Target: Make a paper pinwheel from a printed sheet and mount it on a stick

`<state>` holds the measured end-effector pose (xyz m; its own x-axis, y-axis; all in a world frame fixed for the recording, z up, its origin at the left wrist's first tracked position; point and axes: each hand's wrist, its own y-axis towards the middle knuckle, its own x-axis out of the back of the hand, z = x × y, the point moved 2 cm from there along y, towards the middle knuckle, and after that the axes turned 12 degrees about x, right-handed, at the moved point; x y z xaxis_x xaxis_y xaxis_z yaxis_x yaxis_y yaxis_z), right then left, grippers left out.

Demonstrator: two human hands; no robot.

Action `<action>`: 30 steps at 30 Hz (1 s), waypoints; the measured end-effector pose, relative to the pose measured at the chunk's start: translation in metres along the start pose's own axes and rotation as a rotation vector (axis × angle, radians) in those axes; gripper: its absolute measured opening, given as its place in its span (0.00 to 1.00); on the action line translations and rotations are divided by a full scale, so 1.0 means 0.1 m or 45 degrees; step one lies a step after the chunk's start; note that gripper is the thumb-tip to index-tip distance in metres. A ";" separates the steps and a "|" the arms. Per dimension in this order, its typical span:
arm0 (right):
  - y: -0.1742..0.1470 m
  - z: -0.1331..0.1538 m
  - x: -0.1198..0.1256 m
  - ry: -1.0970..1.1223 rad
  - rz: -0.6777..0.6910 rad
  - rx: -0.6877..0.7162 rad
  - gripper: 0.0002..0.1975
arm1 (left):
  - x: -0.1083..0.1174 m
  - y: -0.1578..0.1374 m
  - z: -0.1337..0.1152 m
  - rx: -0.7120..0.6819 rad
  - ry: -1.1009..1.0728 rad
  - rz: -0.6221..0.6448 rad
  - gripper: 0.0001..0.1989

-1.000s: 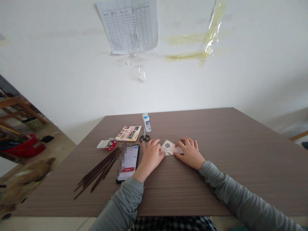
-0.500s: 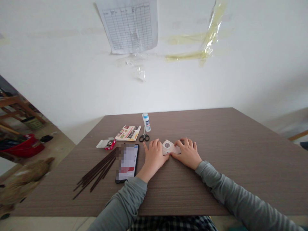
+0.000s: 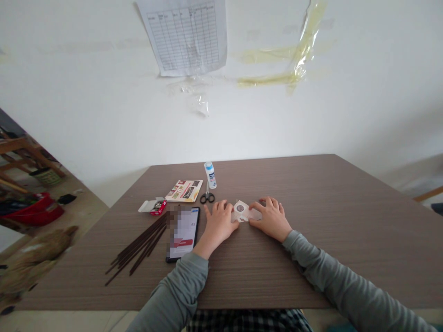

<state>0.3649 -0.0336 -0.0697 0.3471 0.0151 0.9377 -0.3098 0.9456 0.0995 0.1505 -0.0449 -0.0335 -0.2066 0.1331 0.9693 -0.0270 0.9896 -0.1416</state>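
A small piece of pale folded paper [image 3: 242, 212] with a round dark mark in its middle lies on the table between my hands. I cannot tell whether the mark is printed or a separate disc. My left hand [image 3: 220, 222] has its thumb and fingers curled round the paper's left edge. On the opposite side my right hand [image 3: 272, 218] grips the paper's right end between thumb and forefinger, its other fingers bent above. Parts of the paper are hidden under the fingers.
Left of my hands lie a phone [image 3: 183, 235], several thin brown sticks [image 3: 140, 246], an open small red box [image 3: 158, 206] and a printed booklet [image 3: 184, 191]. Black-handled scissors [image 3: 207, 198] lie beside an upright glue stick [image 3: 210, 175]. A white wall [image 3: 277, 124] stands behind the table.
My hands have moved slightly apart, the thumbs now farther from each other, so more of the paper shows. The phone's screen has changed.
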 end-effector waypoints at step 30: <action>0.05 -0.32 0.20 0.097 0.172 0.014 0.27 | 0.24 -0.06 0.30 -0.018 0.125 0.230 0.26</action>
<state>0.3988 -0.0184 -0.0608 0.3676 0.1670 0.9149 -0.3676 0.9297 -0.0220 0.1161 -0.0498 -0.0153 -0.1107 0.3127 0.9434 0.0157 0.9496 -0.3130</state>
